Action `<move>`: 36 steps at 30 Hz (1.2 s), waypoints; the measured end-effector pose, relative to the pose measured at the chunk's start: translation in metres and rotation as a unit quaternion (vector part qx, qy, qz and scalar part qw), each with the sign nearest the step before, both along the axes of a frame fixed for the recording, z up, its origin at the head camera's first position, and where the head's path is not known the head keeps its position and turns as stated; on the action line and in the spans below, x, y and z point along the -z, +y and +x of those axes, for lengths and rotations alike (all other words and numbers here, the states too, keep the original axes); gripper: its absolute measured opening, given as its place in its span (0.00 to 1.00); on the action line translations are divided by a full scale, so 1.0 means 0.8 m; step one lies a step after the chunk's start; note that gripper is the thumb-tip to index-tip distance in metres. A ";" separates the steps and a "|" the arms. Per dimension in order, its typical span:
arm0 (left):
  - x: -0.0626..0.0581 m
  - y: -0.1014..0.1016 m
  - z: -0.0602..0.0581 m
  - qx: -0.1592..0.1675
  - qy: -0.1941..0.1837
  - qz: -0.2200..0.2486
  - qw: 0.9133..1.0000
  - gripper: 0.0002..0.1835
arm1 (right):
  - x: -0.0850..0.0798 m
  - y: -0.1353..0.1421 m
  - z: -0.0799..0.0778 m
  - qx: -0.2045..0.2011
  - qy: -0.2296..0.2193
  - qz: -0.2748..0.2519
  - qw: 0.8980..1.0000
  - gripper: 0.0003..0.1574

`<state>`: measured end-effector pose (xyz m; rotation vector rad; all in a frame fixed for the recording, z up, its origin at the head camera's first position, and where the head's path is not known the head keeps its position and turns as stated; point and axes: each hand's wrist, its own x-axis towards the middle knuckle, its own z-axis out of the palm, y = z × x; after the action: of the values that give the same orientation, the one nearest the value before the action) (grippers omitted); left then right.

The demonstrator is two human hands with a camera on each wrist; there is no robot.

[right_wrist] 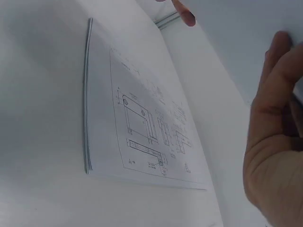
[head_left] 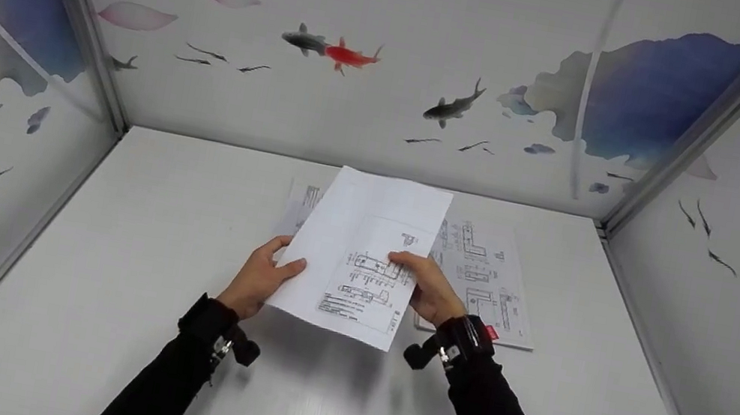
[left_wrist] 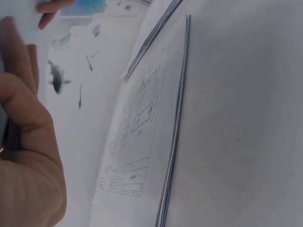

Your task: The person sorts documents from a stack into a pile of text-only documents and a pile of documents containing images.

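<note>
A white sheet of paper with a printed technical drawing is held up over the table, tilted, its upper half mostly blank. My left hand grips its left edge, thumb on the printed face and fingers behind. At the right edge, my right hand pinches it the same way, thumb across the drawing. Both wrist views show the curled left hand and right hand against the back of the sheet. Below it on the right lies a stack of drawings, also plain in the right wrist view.
Another stack of printed drawings lies behind the held sheet at the left, mostly covered by it in the head view. The white table meets white panels with painted fish and petals on the back and both sides.
</note>
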<state>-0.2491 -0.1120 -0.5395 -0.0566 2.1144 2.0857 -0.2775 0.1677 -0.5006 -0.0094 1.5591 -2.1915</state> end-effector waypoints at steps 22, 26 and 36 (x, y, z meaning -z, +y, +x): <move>-0.008 0.010 0.011 -0.143 0.201 -0.135 0.960 0.26 | 0.012 -0.026 0.013 -0.010 0.077 0.286 0.955 0.20; -0.008 0.014 0.012 -0.118 0.240 -0.205 0.942 0.25 | 0.010 -0.028 0.012 0.019 0.100 0.287 0.953 0.21; -0.007 0.006 0.014 0.049 0.163 -0.240 0.956 0.32 | 0.013 -0.021 0.006 0.096 0.104 0.197 0.970 0.24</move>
<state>-0.2380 -0.1074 -0.5340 0.3476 2.7099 1.5670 -0.2724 0.1511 -0.5107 0.0359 2.1734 -2.0313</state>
